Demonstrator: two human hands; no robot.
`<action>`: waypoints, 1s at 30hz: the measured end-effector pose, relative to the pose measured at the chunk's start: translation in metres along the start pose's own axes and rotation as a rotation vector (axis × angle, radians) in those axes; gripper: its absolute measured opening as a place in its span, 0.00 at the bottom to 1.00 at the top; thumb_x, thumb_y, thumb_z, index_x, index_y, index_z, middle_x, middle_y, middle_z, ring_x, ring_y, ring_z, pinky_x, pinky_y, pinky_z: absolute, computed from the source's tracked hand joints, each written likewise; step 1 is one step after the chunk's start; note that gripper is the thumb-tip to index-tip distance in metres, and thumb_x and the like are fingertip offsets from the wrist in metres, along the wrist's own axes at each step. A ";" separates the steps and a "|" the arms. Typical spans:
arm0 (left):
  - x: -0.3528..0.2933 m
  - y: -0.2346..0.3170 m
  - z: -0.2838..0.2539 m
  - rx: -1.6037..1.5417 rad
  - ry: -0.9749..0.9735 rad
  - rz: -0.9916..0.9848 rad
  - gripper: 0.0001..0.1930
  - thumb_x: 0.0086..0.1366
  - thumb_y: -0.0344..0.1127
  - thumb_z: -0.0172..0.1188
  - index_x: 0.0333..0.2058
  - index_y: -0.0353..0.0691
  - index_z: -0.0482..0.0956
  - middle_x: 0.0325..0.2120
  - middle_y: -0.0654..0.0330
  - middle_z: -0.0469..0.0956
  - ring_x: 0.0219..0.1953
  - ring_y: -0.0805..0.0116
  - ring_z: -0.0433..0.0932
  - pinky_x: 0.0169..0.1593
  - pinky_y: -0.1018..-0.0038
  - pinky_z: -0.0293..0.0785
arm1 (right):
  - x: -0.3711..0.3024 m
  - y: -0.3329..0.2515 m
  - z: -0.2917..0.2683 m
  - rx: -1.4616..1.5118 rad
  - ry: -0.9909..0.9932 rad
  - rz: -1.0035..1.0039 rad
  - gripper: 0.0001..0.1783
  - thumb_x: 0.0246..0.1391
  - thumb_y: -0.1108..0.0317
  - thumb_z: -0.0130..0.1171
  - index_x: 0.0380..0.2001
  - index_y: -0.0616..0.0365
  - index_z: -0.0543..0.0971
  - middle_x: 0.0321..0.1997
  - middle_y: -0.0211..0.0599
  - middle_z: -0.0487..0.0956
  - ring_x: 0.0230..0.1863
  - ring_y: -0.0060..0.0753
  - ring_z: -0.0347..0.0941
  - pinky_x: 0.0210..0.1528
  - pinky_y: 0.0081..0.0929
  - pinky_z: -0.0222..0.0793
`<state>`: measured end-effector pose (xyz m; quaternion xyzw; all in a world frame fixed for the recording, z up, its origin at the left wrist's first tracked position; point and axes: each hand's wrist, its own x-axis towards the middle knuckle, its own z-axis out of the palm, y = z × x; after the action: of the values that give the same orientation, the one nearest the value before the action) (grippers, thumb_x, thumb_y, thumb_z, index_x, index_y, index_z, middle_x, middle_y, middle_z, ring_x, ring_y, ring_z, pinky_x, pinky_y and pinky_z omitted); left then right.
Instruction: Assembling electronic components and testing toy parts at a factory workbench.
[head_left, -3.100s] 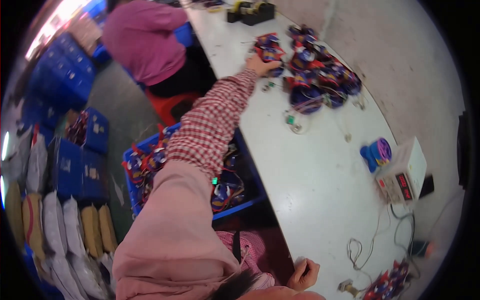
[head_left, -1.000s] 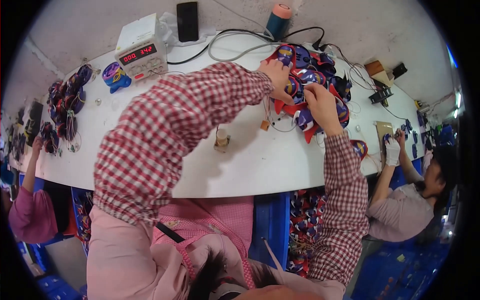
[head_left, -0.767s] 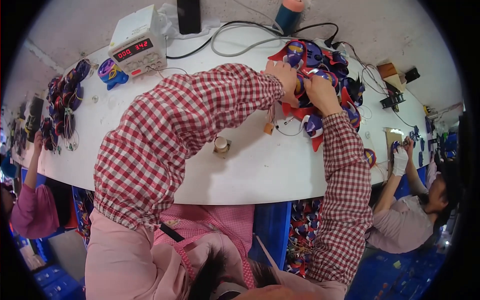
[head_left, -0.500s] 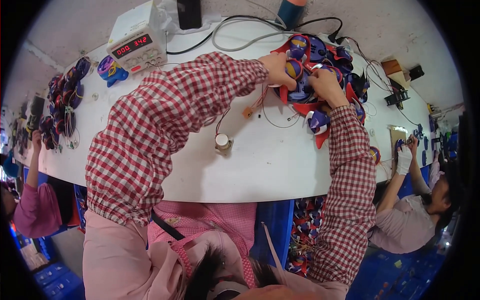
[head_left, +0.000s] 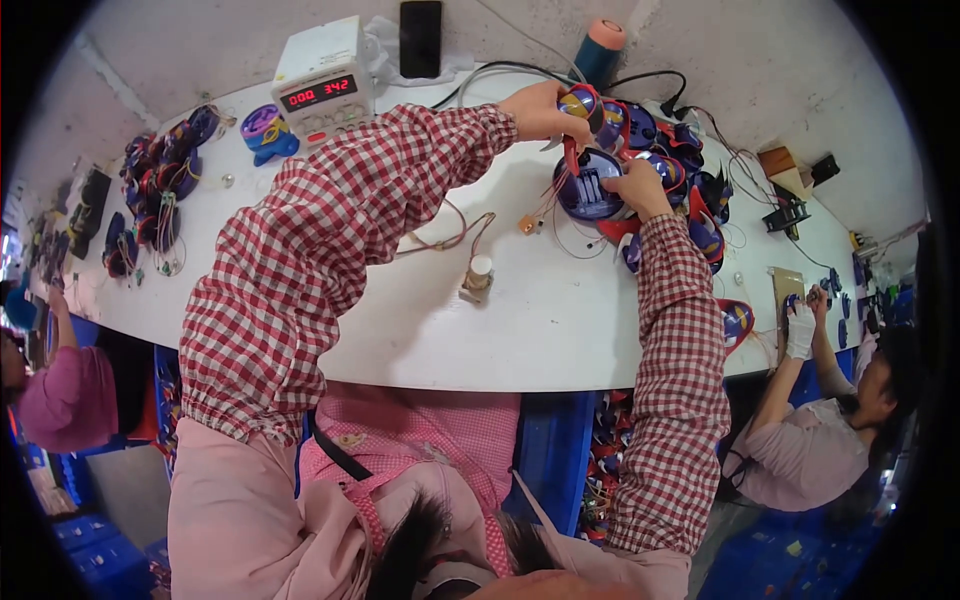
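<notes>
At the far right of the white table, my right hand (head_left: 643,190) grips a round dark-blue plastic shell (head_left: 592,188), its slotted inner side turned up. My left hand (head_left: 545,113) is closed on a purple, yellow and red plastic piece (head_left: 579,104) just beyond the shell. Its fingertips are partly hidden. Thin wires run down from beside the shell to the table. Behind my right hand lies a heap of similar purple and red toy parts (head_left: 685,150). A small motor-like part with a white round top (head_left: 479,277) stands mid-table, beside a small orange-brown block (head_left: 527,224).
A power supply with a red display (head_left: 320,85) stands at the back left, with a blue-purple round container (head_left: 265,135) beside it. At the back are a phone (head_left: 420,40) and a dark bottle (head_left: 601,52). More shells (head_left: 165,180) lie left. Co-workers sit at both sides.
The round shell has come out of the heap's front edge, its slotted side now showing. My left hand has moved slightly back. The whole view has shifted a little.
</notes>
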<state>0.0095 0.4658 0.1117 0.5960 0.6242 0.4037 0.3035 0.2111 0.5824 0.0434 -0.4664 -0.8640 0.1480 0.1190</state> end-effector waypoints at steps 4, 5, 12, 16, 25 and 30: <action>-0.007 0.014 -0.025 0.100 0.092 0.106 0.40 0.34 0.51 0.69 0.43 0.26 0.73 0.31 0.51 0.77 0.33 0.63 0.77 0.37 0.74 0.73 | -0.006 0.002 -0.036 0.347 0.034 0.055 0.20 0.41 0.64 0.64 0.35 0.69 0.76 0.25 0.42 0.78 0.22 0.33 0.73 0.24 0.27 0.67; -0.008 0.018 -0.032 0.137 0.124 0.139 0.39 0.34 0.51 0.69 0.42 0.26 0.73 0.31 0.51 0.77 0.33 0.63 0.77 0.37 0.73 0.73 | -0.010 0.004 -0.044 0.415 0.153 0.020 0.20 0.41 0.63 0.63 0.34 0.70 0.76 0.23 0.43 0.78 0.23 0.34 0.73 0.26 0.27 0.67; -0.031 0.053 -0.087 0.381 0.321 0.258 0.36 0.36 0.50 0.68 0.41 0.28 0.74 0.29 0.51 0.77 0.32 0.62 0.78 0.37 0.72 0.74 | -0.057 0.011 -0.124 0.968 0.167 0.185 0.10 0.48 0.65 0.61 0.28 0.61 0.75 0.15 0.24 0.65 0.13 0.16 0.59 0.12 0.17 0.50; -0.064 0.096 -0.120 0.524 0.339 0.192 0.36 0.40 0.46 0.67 0.45 0.28 0.69 0.37 0.46 0.73 0.40 0.58 0.74 0.43 0.70 0.71 | -0.082 0.021 -0.149 1.190 0.376 0.228 0.09 0.49 0.66 0.62 0.24 0.57 0.73 0.14 0.22 0.63 0.13 0.15 0.57 0.13 0.16 0.49; -0.235 0.187 -0.205 0.389 0.078 0.407 0.37 0.39 0.43 0.66 0.48 0.28 0.67 0.42 0.45 0.70 0.46 0.56 0.71 0.50 0.69 0.69 | -0.159 -0.020 -0.187 1.542 0.018 -0.203 0.08 0.52 0.68 0.59 0.35 0.57 0.75 0.19 0.24 0.66 0.17 0.16 0.59 0.17 0.12 0.53; -0.346 0.224 -0.176 0.734 0.253 0.213 0.36 0.41 0.42 0.64 0.49 0.30 0.66 0.42 0.46 0.70 0.43 0.59 0.72 0.47 0.72 0.71 | -0.217 -0.060 -0.182 1.373 -0.075 -0.475 0.20 0.57 0.66 0.52 0.51 0.64 0.71 0.34 0.36 0.73 0.35 0.24 0.72 0.36 0.15 0.68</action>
<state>0.0061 0.0903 0.3563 0.6717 0.6943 0.2531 -0.0524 0.3441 0.3952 0.2193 -0.0809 -0.6578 0.6429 0.3840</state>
